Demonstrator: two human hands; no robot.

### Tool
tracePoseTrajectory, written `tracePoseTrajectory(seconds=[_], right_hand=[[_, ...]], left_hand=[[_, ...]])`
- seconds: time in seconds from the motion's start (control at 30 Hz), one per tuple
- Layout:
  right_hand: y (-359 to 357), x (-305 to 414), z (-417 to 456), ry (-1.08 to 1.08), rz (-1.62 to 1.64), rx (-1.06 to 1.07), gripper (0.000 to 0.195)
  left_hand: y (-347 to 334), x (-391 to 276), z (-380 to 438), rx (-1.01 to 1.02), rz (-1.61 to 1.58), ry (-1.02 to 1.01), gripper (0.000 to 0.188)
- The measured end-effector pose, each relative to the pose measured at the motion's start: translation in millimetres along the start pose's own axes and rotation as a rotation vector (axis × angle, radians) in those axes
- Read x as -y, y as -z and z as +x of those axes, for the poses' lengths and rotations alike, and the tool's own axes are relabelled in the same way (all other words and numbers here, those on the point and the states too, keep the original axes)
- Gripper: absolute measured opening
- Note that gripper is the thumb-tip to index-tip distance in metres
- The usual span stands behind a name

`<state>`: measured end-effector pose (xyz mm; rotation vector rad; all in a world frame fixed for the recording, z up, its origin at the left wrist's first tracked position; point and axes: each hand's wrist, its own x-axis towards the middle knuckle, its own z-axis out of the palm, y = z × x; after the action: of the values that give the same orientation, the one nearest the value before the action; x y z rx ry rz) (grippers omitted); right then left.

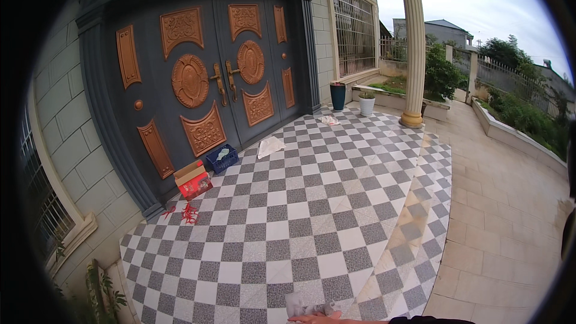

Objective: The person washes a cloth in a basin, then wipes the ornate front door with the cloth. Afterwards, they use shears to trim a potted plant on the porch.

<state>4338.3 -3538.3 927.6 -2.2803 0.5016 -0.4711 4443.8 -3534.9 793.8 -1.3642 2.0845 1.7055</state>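
Observation:
At the bottom edge, my right hand (pixel 317 318) reaches in from the right, its fingers pointing left beside a pale grey, thin, crumpled item (pixel 294 304). Whether the fingers grip this item is unclear, as the frame cuts off the lower part. My left hand is out of view. Farther off, by the double door, stands an open red cardboard box (pixel 194 186) with red ribbon-like strips (pixel 190 213) on the tiles in front. A blue plastic basket (pixel 228 162) with a pale item inside stands beside the box. A white sheet or bag (pixel 271 146) lies to its right.
Dark double doors (pixel 220 126) with copper-coloured panels line the back left. A crumpled white and red item (pixel 329 120) lies near a dark planter (pixel 338 96) and a white pot (pixel 366 105). A fluted column (pixel 411 54) stands at the step's edge; plants (pixel 101 294) grow lower left.

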Motion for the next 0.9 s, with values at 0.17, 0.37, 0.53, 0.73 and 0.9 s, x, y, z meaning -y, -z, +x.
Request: tracePoseTrajectory(seconds=[0.17, 0.37, 0.53, 0.73, 0.9], right_hand=[[66.5, -56.6, 10.8, -0.238, 0.143, -0.034, 0.038], [136.4, -147.5, -11.6, -0.865, 0.435, -0.133, 0.053], [156.3, -191.0, 46.5, -0.673, 0.618, -0.145, 0.055], [159.3, -292.8, 101.7, -0.658, 0.514, -0.209, 0.072], [266.6, -234.6, 169.9, -0.691, 0.867, -0.477, 0.036]], left_hand=[[58.5, -38.7, 57.5, 0.212, 0.141, -0.189, 0.04], [160.8, -98.9, 53.9, 0.31, -0.203, -0.053, 0.042], [223.4, -44.4, 68.0, 0.052, -0.6, 0.019, 0.04], [309.8, -48.2, 115.4, -0.195, -1.45, -0.233, 0.028], [415.6, -116.9, 97.8, -0.467, -1.483, -0.381, 0.02]])
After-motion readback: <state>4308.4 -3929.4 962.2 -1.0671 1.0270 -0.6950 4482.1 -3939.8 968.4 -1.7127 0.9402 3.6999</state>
